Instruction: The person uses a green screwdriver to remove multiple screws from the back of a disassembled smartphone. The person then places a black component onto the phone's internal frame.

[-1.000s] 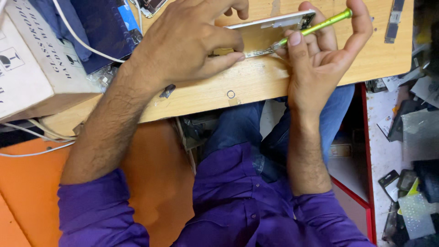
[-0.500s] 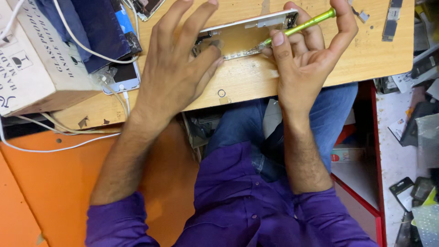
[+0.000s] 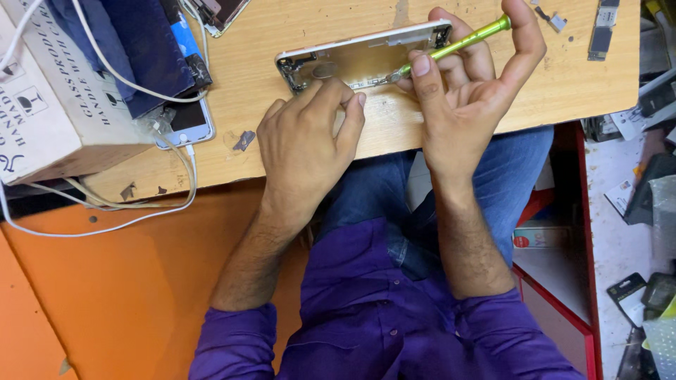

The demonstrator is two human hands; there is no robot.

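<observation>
An opened phone housing [image 3: 355,58], silver-rimmed with a bare inner shell, lies on the wooden table [image 3: 282,28]. My left hand [image 3: 306,144] rests on the table with its fingertips pressing the housing's near edge. My right hand [image 3: 468,95] holds a thin green screwdriver [image 3: 458,45] between thumb and fingers. The screwdriver's tip touches the inside of the housing near its near edge. I wear a purple shirt and blue jeans.
A white cardboard box [image 3: 49,112] with dark blue cloth stands at the left. A white phone [image 3: 184,121] on a white cable [image 3: 127,218] lies beside it. Small loose parts [image 3: 243,140] and a circuit strip [image 3: 602,32] lie on the table. Clutter lies on the floor at the right.
My left hand has slid off the top of the housing toward me, leaving only fingertips at its near edge. The housing now shows fully. The right hand keeps the screwdriver.
</observation>
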